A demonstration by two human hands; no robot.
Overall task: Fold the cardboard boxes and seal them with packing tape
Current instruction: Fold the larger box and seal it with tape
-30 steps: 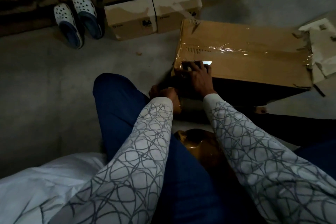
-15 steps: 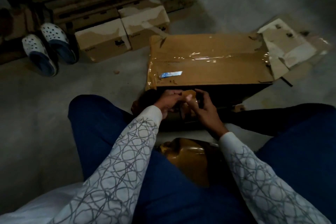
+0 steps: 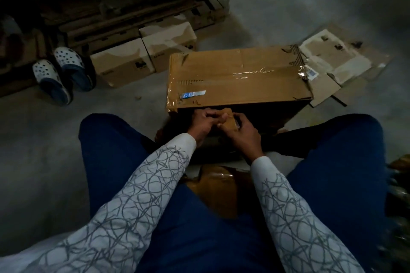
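Fingers (image 3: 211,115) pinch tape roll (image 3: 229,122) | box (image 3: 239,77) just behind | clogs (image 3: 61,73) left

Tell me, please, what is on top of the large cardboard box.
On the large cardboard box lie packing tape along its seam and a blue label near the front left. The left hand and right hand, gripping a tape roll, cover part of its near edge.
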